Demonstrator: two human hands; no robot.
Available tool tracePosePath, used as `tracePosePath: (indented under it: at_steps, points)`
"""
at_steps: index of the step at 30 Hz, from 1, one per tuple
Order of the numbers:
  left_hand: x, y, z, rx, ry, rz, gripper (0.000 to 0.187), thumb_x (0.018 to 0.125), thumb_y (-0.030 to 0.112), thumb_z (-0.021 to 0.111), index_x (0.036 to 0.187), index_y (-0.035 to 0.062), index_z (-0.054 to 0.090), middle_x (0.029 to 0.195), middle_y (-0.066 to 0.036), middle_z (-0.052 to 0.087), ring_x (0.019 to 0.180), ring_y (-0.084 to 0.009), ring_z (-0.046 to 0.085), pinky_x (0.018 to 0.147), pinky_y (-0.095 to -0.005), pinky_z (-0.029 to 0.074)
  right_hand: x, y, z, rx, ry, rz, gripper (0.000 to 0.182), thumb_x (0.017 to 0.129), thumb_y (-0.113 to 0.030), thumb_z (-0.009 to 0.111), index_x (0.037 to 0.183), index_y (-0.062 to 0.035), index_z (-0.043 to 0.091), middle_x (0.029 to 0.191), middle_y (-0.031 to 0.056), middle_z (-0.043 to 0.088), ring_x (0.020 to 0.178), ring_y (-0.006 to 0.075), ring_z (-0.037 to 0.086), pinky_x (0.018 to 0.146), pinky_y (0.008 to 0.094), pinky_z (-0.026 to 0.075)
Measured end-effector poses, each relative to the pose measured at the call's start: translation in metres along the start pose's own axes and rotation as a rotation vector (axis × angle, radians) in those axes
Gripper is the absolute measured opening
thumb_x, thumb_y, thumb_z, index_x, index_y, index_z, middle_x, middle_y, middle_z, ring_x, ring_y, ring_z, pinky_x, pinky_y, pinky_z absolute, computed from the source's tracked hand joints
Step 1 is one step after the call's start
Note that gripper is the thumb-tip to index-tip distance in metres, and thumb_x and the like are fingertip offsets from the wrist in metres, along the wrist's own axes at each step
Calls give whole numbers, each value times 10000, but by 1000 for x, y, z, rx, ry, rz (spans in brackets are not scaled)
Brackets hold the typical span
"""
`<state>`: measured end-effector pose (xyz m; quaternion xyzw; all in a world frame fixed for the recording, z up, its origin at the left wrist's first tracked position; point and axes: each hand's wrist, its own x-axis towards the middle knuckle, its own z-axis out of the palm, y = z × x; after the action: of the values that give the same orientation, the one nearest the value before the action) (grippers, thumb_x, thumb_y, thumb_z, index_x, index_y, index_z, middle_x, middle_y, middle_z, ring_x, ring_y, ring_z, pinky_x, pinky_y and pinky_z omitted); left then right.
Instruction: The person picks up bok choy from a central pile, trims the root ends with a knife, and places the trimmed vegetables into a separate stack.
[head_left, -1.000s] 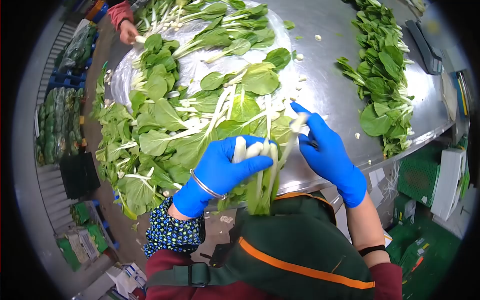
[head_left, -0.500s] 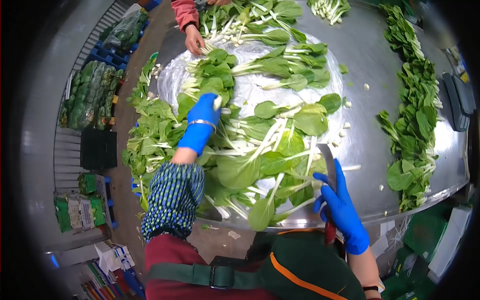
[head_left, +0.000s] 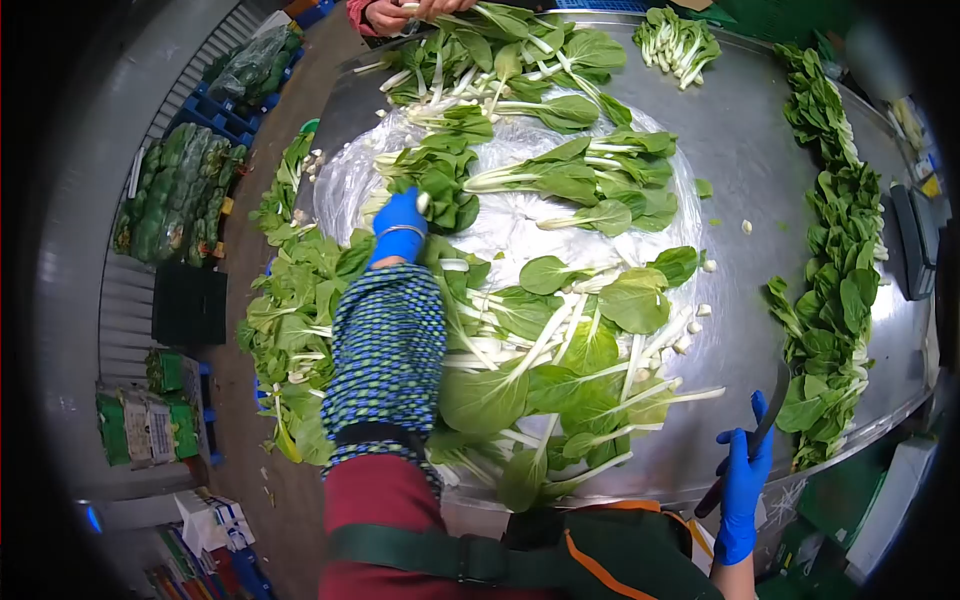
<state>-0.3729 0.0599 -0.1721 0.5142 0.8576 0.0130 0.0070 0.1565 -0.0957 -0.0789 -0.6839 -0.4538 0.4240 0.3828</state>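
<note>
My left hand, in a blue glove, reaches forward to a bunch of leafy greens on the clear plastic. Its fingers are closed, and a white stem end pokes out beside them. Lower right, near the steel table's front edge, my right hand wears a blue glove too and is wrapped round a knife. The knife's dark curved blade points up and away from me. Loose greens with long white stems lie between the two hands.
Another person's hands hold stems at the far edge. A long row of greens runs down the right side, and more greens lie at the left. A small bunch sits at the back. Cut stem ends dot the steel.
My right hand has moved right with the knife, away from the loose greens. My left hand has shifted slightly within the bunch. The other person's hand has drawn back to the far edge.
</note>
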Motion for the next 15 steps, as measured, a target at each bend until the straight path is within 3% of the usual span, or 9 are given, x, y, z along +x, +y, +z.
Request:
tracePosePath:
  at_steps: [2,3,4,5,7,9,11,13,15]
  points:
    - [0,-24,-36,-165,149,5,324,740,336,583,986,126,581,876,-173,613,834,-334,587,723,-434,453,-2,1,0,-3,-59,40,434,836,-51,436,1268,-53,397,1005,73,565,504,41,436,417,171,353]
    - [-8,-30,-72,-230,193,-6,385,676,361,634,932,76,598,873,-174,614,819,-337,591,723,-413,462,-3,2,1,-13,-113,76,423,840,-65,440,1262,-56,408,881,62,595,485,39,426,415,167,347]
    - [-10,-43,-100,-278,274,44,457,623,390,675,933,63,599,877,-173,616,804,-333,594,721,-390,471,-5,2,5,-4,-113,77,423,840,-65,440,1262,-56,408,881,62,595,485,39,426,415,167,347]
    - [-19,-54,-130,-320,292,34,431,631,334,693,932,40,599,871,-156,630,786,-283,614,697,-360,481,-8,1,10,23,-178,91,413,843,-75,445,1255,-57,417,811,49,586,484,37,428,415,165,344]
    - [-55,-62,-186,-785,354,80,346,704,164,669,984,-21,584,853,-70,634,771,-159,604,691,-292,481,-11,-3,21,60,-246,99,404,846,-85,450,1249,-57,426,740,36,577,483,35,430,416,162,341]
    - [-65,-102,-197,-1164,158,204,350,816,119,567,1147,25,503,1091,-101,555,945,-191,555,818,-308,448,-12,-9,29,128,-413,83,399,848,-55,458,1246,-80,431,822,29,580,590,33,472,446,172,350]
    - [-111,-91,-185,-1617,-65,271,417,854,113,512,1248,37,400,1211,-105,468,1063,-196,478,876,-323,418,-12,-23,34,125,-448,129,382,855,-90,464,1236,-79,441,748,21,583,555,33,456,446,175,353]
    - [-159,-75,-169,-1993,-299,-61,453,877,111,472,1297,35,319,1261,-107,416,1116,-190,426,924,-327,381,-15,-36,32,198,-516,248,373,863,-128,468,1231,-73,446,722,26,583,542,38,460,446,180,367]
    - [-187,-90,-128,-831,-193,113,522,833,152,558,1288,23,339,1223,-115,462,1087,-201,459,908,-327,395,-20,-24,29,270,-456,239,335,868,-155,471,1185,-45,473,733,44,590,492,58,452,442,185,377]
